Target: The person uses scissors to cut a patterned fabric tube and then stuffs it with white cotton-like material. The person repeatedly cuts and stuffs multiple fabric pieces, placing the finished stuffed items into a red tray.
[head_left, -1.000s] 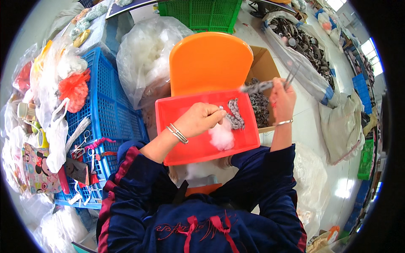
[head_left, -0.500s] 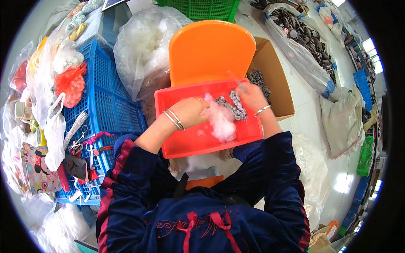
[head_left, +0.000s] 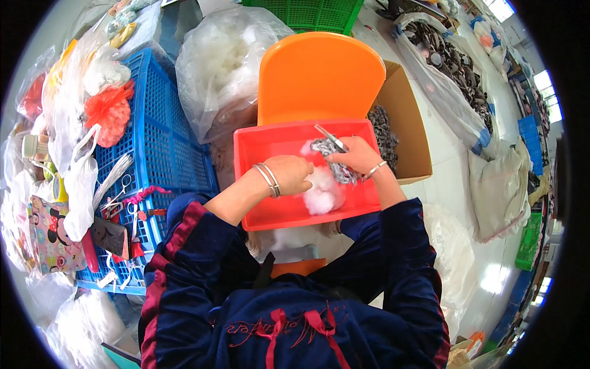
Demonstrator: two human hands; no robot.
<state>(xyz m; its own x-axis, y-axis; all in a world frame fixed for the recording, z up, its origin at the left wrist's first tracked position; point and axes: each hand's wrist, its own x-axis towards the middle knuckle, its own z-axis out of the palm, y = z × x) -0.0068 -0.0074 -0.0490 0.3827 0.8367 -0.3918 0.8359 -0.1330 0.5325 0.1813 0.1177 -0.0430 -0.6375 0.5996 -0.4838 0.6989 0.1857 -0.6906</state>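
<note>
My left hand [head_left: 289, 176] has its fingers curled together at the edge of a clump of white fluffy stuffing [head_left: 324, 198]. Whatever those fingers may hold is hidden. In my right hand [head_left: 361, 156] is a slim silvery stick-like tool [head_left: 330, 137], its end pointing up and away to the left. Beneath that hand lies a grey-and-white knitted piece [head_left: 344, 173], partly covered by the fingers; whether they also grip it is unclear. Stuffing and knitted piece are in a shallow red tray [head_left: 258, 147] in front of my lap.
An orange chair [head_left: 321, 80] stands behind the tray, with a cardboard box [head_left: 409, 126] of grey knitted pieces at its right. A clear bag of white stuffing [head_left: 221, 67] and a blue crate [head_left: 166, 129] are on the left. Scissors [head_left: 126, 181] hang by the crate.
My right hand has come down and left with the tool, now over the knitted piece, which looks bunched up. My left hand has moved slightly right and down, beside the stuffing.
</note>
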